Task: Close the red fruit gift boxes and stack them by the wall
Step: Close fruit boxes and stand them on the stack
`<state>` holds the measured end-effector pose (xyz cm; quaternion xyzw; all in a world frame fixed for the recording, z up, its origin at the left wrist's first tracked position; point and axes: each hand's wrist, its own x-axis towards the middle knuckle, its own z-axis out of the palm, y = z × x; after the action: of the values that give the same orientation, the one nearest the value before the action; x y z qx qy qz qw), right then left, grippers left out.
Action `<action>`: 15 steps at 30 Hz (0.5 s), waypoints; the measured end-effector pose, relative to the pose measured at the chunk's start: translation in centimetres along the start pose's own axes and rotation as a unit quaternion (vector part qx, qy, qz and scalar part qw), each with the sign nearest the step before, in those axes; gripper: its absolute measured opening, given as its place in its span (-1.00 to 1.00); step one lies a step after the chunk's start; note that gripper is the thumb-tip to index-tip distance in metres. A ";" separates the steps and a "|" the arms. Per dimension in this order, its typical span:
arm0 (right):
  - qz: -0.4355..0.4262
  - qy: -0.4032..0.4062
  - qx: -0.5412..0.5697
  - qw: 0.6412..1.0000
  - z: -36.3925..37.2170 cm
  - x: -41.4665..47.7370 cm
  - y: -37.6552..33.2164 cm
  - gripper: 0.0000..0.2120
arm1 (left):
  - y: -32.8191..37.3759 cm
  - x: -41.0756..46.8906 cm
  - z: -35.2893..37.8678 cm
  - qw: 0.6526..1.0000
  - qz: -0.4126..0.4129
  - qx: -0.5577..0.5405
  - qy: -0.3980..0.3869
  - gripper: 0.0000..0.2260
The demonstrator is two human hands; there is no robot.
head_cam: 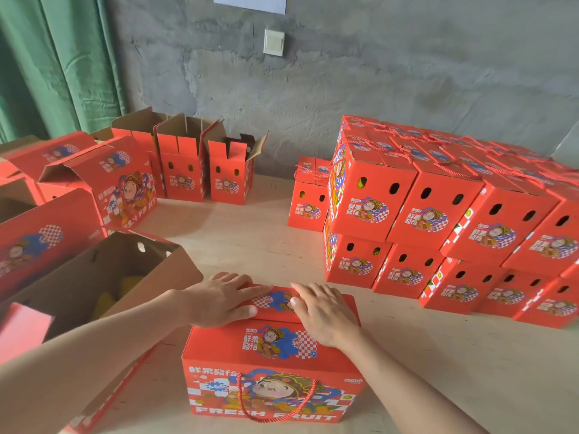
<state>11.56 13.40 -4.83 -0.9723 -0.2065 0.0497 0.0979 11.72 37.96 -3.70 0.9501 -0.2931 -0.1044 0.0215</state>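
A red fruit gift box [272, 364] with a cartoon figure and a red rope handle stands in front of me on the light floor. Its top flaps lie folded down. My left hand [219, 299] presses flat on the far left part of the top. My right hand [322, 311] presses flat on the far right part. Both hands have straight fingers. Along the grey wall at the right, several closed red boxes [438, 214] stand stacked two layers high.
At the left lie and stand several open red boxes [185, 164] with brown insides. One large open box [103, 283] next to my left arm holds something yellow. A green curtain [53, 64] hangs at the far left. A switch plate [273, 42] is on the wall.
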 end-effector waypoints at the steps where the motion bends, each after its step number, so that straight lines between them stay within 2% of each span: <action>1: 0.000 -0.001 0.002 1.000 0.0 0.0 0.1 -0.53 | 0.1 0.0 0.3 1.000 -0.014 -0.006 0.022 -0.35; 4: 0.001 -0.008 0.005 1.000 0.2 0.1 0.1 -0.52 | 0.5 -0.1 1.0 0.997 -0.053 0.002 0.048 -0.23; 5: 0.000 -0.009 0.002 1.000 0.3 0.1 0.1 -0.52 | 0.6 -0.1 1.3 0.997 -0.060 0.007 0.050 -0.25; 8: -0.002 -0.021 -0.004 1.000 0.2 0.3 0.2 -0.51 | 0.6 0.3 1.4 0.997 -0.070 0.015 0.033 -0.48; 12: -0.013 -0.070 -0.028 0.997 0.4 0.7 0.5 -0.48 | 1.4 1.0 1.3 0.990 -0.125 0.040 -0.042 -0.44; 15: -0.008 -0.046 -0.039 0.998 1.1 0.7 0.6 -0.50 | 2.3 1.3 2.0 0.986 -0.168 0.009 -0.002 -0.24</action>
<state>12.24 13.33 -6.05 -0.9702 -0.2208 0.0855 0.0506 11.05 35.39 -5.66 0.9858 -0.1304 -0.1054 -0.0056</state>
